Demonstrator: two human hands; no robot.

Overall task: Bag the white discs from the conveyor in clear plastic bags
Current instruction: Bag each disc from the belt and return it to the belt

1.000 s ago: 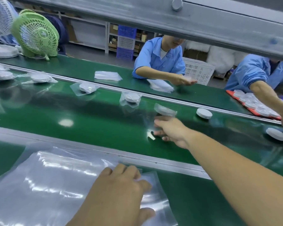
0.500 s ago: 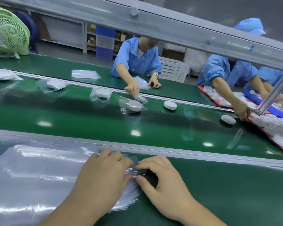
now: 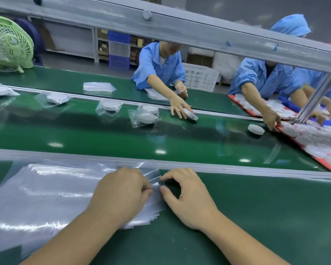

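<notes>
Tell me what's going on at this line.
The person wearing the camera rests the left hand on a stack of clear plastic bags and pinches the raised top bag at its edge; the right hand touches that edge. A bare round white disc lies on the green conveyor belt, with bagged discs farther left. Workers in blue coats opposite handle more.

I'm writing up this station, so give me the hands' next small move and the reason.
Probably pinch the lifted corner of the top bag with the right hand and peel it off the stack of bags. The left hand rests on that stack, the right thumb and forefinger sit at the corner, and an unbagged disc lies on the belt.
</notes>
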